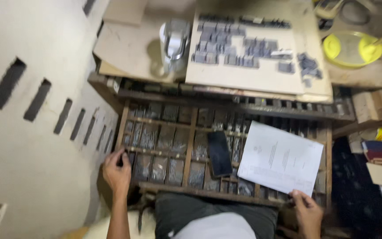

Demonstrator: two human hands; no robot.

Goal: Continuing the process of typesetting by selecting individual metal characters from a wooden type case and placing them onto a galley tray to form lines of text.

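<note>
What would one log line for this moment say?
left hand: in type tray, left end | right hand: at paper corner | phone: on tray | board: set type

A letterpress printing workshop: a wooden type case (191, 146) split into many small compartments holds metal sorts, and rows of set type (239, 46) lie on a board (244, 77) above it, amid worn, cluttered benches

Dim, uneven indoor light — brighter at top, motion-blurred throughout, shadowed lower right.
</note>
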